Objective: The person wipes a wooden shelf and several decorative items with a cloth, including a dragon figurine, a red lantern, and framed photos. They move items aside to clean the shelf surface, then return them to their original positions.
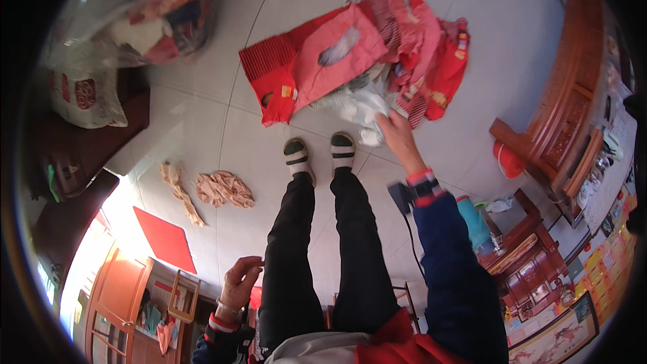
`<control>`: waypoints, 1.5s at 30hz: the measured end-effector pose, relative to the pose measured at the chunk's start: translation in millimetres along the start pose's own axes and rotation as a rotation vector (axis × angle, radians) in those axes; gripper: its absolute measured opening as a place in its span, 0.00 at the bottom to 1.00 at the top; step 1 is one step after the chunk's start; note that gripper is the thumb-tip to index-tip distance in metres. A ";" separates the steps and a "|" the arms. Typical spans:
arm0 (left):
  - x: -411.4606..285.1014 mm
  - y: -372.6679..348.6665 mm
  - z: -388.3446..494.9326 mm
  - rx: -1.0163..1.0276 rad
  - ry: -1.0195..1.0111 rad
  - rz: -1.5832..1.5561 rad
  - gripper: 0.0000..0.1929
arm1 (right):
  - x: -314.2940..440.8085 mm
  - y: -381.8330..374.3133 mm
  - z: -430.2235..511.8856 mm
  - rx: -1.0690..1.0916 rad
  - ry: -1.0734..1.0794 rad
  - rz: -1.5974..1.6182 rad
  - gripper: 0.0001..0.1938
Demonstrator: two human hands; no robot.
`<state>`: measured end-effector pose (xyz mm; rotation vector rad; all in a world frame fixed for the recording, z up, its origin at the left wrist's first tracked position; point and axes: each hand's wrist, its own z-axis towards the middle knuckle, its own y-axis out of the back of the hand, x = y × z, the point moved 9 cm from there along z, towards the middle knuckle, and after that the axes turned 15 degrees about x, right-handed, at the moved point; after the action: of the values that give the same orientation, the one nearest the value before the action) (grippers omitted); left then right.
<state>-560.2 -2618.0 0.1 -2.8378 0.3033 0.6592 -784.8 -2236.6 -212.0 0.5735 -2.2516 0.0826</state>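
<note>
My right hand reaches down to the floor and grips the edge of a crumpled whitish cloth, which is blurred. That cloth lies partly under a heap of red and pink fabric pieces. Some of these pieces have striped bands, and one has an oval opening with pale material showing through. More red fabric spreads at the heap's right side. Beside my left thigh hangs my left hand, fingers loosely bent and nothing visible in it.
Two tan crumpled cloths lie on the tiled floor at left, near a red mat. A clear plastic bag of fabrics stands upper left. Wooden furniture lines the right, with a red bowl-like object and teal container.
</note>
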 end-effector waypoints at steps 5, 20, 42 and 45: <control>-109.4 -34.4 -4.1 0.124 -0.280 0.327 0.11 | 123.7 61.5 -156.5 -0.106 -0.092 0.249 0.13; -272.5 -296.0 -89.2 0.601 -1.079 1.309 0.49 | 268.8 33.1 -596.7 -0.571 0.566 0.927 0.23; 176.1 -718.7 -297.4 1.686 0.106 0.669 0.23 | -185.1 -181.3 -977.0 -1.348 0.328 1.166 0.43; 219.9 -759.2 -363.7 1.862 -0.088 0.901 0.25 | -170.3 -149.5 -972.5 -0.987 0.753 1.389 0.40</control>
<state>-31.5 -2016.3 339.7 -0.8021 1.2872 0.2422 50.5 -2075.2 310.9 -1.3350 -1.2763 -0.1098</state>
